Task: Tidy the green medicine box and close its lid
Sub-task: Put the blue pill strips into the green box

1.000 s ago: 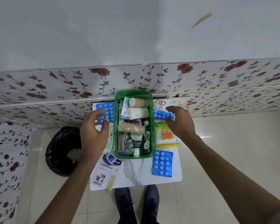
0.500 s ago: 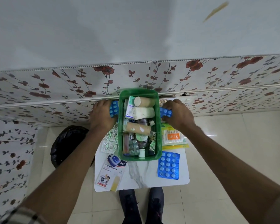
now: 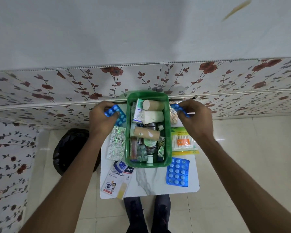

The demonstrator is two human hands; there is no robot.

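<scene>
The green medicine box [image 3: 169,130] stands open on a small white table [image 3: 149,184], packed with bandage rolls, small cartons, bottles and pill strips. No lid is in view. My left hand [image 3: 102,118] is just left of the box's far end, its fingers closed on a blue pill strip [image 3: 116,113]. On the box's right side my right hand [image 3: 195,118] pinches a second blue pill strip [image 3: 181,109] by its edge. Both strips are tilted up off the table.
On the table lie a silver foil strip [image 3: 117,142], a plaster packet marked WASHPROOF [image 3: 117,178], a third blue pill strip [image 3: 178,172], a cotton-bud pack [image 3: 183,142] and a gold strip [image 3: 173,115]. A black bin bag [image 3: 71,148] sits on the floor at left. The flowered wall stands right behind.
Both hands reached from mid-table to the far end of the box, closed on the two blue pill strips there and tilted them up off the table.
</scene>
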